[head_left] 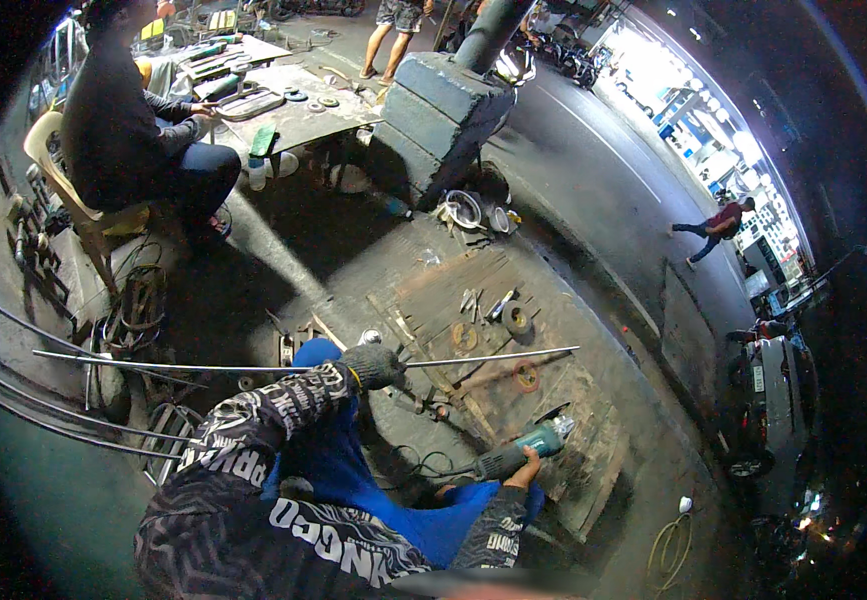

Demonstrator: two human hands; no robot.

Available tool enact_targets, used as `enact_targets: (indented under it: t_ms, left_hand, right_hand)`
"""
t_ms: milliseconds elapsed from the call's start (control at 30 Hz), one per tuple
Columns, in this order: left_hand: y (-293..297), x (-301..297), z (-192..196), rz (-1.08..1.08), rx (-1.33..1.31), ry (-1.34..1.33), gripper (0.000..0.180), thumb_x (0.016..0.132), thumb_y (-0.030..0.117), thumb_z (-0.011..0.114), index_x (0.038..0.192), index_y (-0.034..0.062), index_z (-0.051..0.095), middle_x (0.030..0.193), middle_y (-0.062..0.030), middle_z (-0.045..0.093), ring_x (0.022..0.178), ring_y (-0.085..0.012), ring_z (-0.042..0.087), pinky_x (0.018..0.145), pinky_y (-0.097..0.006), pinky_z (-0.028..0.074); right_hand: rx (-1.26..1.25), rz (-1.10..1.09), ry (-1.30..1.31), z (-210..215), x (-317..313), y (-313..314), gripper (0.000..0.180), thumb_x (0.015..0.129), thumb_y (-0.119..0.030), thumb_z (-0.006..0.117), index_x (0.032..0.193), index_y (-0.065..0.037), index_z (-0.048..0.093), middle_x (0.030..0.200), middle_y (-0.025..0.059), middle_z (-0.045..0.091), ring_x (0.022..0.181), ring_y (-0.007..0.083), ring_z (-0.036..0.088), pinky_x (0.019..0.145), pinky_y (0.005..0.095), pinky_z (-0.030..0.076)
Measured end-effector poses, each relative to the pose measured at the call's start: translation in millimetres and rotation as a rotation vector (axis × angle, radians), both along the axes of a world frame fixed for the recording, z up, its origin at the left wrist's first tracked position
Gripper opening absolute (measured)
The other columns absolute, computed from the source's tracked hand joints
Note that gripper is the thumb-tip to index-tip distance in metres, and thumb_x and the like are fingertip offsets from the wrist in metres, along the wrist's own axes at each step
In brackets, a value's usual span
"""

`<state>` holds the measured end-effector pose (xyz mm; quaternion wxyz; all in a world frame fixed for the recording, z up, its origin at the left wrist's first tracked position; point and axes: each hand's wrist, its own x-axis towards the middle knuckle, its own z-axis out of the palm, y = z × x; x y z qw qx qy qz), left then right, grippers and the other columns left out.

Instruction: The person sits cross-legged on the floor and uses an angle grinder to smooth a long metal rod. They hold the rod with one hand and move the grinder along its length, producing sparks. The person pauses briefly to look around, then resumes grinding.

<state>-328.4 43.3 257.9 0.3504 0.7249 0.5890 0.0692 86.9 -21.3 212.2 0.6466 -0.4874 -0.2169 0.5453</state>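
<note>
My left hand (373, 367), in a dark grey work glove, is closed around a long thin metal rod (493, 356). The rod lies nearly level across my lap, sticking out far to the left and over a worn wooden board (573, 400) on the right. Bare-skinned, my right hand (525, 468) grips a teal and black angle grinder (533, 442) by its body, low over the board's near part. The grinder's head points right, away from the rod. Its cord runs back toward my knees. Several discs lie on the board, among them an orange-rimmed one (525, 377) near the rod.
Ahead left, a person (133, 130) sits on a plastic chair (48, 140) at a table (293, 85) with tools and discs. A blue-grey block (423, 120) stands beyond the board. To the right are a road, a walking person (723, 222) and a parked car (773, 395).
</note>
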Motion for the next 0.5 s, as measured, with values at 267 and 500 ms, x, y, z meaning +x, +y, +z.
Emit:
enact_targets:
  t_ms: [267,500]
  left_hand:
    - [-34,21,-73,0.035,0.207,0.111,0.029,0.092,0.037,0.056,0.109,0.0193,0.072,0.104,-0.0123,0.073,0.100,-0.0293,0.067,0.083,-0.048,0.050]
    - [-122,31,-129,0.234,0.430,-0.012,0.014,0.081,0.032,0.070,0.087,0.0200,0.075,0.074,-0.0031,0.070,0.068,-0.0273,0.069,0.061,-0.042,0.055]
  right_hand:
    - [-0.136,-0.042,-0.182,-60,56,-14,0.044,0.078,-0.039,0.069,0.103,-0.002,0.064,0.113,0.0124,0.063,0.098,0.0323,0.061,0.092,0.0472,0.050]
    - [-0.107,-0.163,-0.234,-95,64,-73,0.043,0.084,-0.039,0.064,0.107,-0.004,0.070,0.114,0.0108,0.066,0.107,0.0272,0.061,0.100,0.0456,0.044]
